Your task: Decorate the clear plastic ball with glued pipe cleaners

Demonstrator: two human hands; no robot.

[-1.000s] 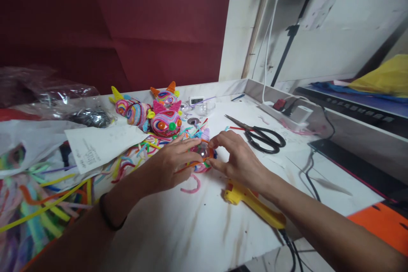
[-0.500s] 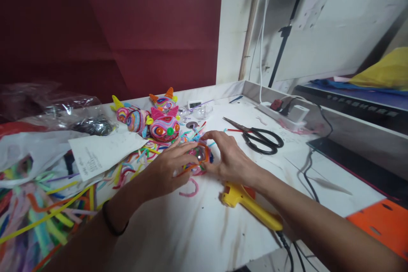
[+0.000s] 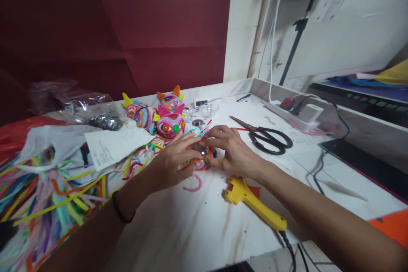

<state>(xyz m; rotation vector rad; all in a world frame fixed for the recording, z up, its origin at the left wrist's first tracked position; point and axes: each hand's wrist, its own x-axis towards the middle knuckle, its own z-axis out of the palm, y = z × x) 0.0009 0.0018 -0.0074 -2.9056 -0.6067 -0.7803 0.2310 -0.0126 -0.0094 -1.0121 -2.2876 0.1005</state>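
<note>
My left hand (image 3: 175,159) and my right hand (image 3: 228,148) close around a clear plastic ball (image 3: 203,149) from either side. An orange pipe cleaner runs round the ball, and colourful bits show through or beneath it. Fingers cover much of its outline. Just below, a curled pink pipe cleaner piece (image 3: 195,183) lies on the white table. A yellow glue gun (image 3: 255,206) rests under my right forearm with its cord trailing toward me. Beyond the right hand lie black-handled scissors (image 3: 267,138), blades partly spread.
Behind my hands stand several pipe-cleaner animals (image 3: 170,125). Loose pipe cleaners (image 3: 57,204) spread across the left side, beside a white paper (image 3: 111,146) and plastic bags (image 3: 79,104). A power strip (image 3: 295,119) runs along the right ledge, near a dark flat panel (image 3: 366,165).
The view has shifted slightly, so the whole scene sits further right. My right fingers have curled lower over the ball; both hands stay on it.
</note>
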